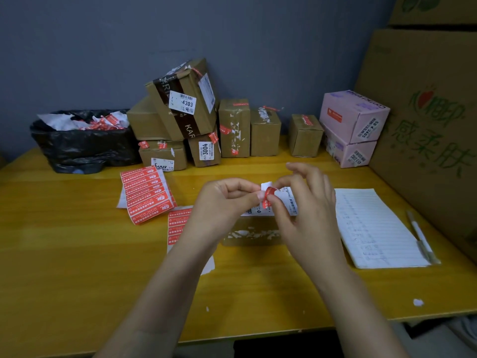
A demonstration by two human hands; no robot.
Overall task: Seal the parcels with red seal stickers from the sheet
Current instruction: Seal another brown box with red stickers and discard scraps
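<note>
While the left hand (224,201) and right hand (305,213) pinch one red seal sticker (268,195), a parcel (251,233) sits beneath.

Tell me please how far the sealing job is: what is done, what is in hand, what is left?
Done: the parcels along the wall already carry red seals, and peeled scraps fill the black bag. In hand: the left hand and right hand pinch one red sticker with its white backing above the parcel in front. Left: that parcel shows no red seal yet; the sticker sheet holds many more.
</note>
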